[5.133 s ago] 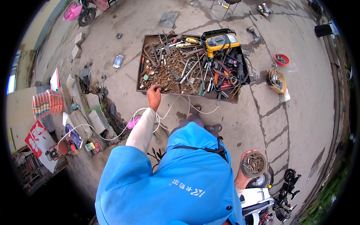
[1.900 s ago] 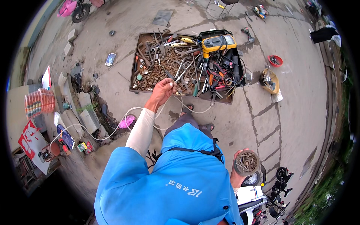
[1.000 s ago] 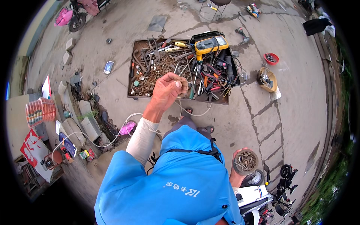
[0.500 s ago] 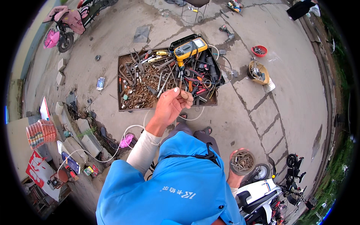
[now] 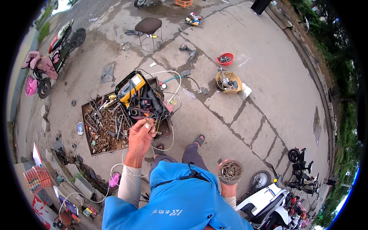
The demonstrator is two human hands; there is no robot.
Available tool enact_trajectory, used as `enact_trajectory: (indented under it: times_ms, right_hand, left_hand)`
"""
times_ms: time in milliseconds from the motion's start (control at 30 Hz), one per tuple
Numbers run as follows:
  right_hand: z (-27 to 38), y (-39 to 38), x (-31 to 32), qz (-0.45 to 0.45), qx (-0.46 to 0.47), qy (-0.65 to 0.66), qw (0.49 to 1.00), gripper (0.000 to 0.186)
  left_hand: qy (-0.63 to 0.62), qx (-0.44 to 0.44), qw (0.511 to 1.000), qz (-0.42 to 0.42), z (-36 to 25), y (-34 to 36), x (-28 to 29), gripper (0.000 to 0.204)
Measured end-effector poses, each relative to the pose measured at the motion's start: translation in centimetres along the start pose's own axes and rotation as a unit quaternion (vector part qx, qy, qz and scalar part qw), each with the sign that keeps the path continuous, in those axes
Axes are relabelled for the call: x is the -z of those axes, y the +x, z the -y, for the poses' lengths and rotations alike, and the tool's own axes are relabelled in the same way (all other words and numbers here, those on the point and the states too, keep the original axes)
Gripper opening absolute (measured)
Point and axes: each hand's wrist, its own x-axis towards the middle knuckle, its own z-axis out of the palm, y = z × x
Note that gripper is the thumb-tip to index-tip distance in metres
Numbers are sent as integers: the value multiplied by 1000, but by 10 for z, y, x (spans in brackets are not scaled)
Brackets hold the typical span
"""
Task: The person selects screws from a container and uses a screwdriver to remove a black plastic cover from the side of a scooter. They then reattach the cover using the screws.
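Note:
My left hand (image 5: 141, 137) is raised over the near edge of a metal tool tray (image 5: 104, 151), its thumb and fingers pinched together. Whatever is between the fingertips is too small to make out. Down at the right, my right hand (image 5: 229, 189) holds a round tub (image 5: 241, 176) full of screws and bolts (image 5: 230, 170). Rusty nuts, bolts and sockets (image 5: 105, 132) fill the tray's left part. Pliers, screwdrivers and other hand tools lie farther back. A yellow multimeter (image 5: 130, 90) rests in an open black case (image 5: 120, 85) on top, beside black tools and cables.
Beyond the tray are a stool (image 5: 148, 25), a cordless drill (image 5: 188, 50), a red bowl (image 5: 225, 58) and a yellowish bucket (image 5: 229, 81) with metal parts. A white scooter (image 5: 264, 199) stands at the lower right. A pale hose (image 5: 100, 200) loops across the ground at the left.
My view has swung right, so the tray, bowl and bucket now appear farther left. My feet have shifted apart. My left hand stays pinched near the tray; my right still holds the tub.

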Motion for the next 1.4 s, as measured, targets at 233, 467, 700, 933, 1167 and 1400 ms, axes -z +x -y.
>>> enact_trajectory:
  times_ms: [233, 467, 700, 933, 1167, 1400]
  right_hand:
    - [79, 97, -23, 6, -39, 21, 999, 39]
    - [138, 159, -49, -10, -45, 52, 998, 39]
    - [157, 239, -57, -11, -49, 48, 998, 40]
    - [163, 342, -103, -1, -18, 42, 999, 40]
    - [174, 453, -197, -18, -15, 80, 997, 39]
    - [171, 562, -282, -64, -1, 92, 994, 40]
  left_hand:
    - [42, 29, 998, -43, 89, 22, -68, 14]
    - [86, 69, 993, -48, 139, 51, -121, 7]
    - [117, 59, 990, -42, 147, 124, -154, 5]
    - [120, 71, 989, -43, 159, 231, -163, 5]
    - [186, 79, 978, -51, 130, 402, -215, 11]
    - [311, 76, 947, 6, 106, 538, -256, 11]
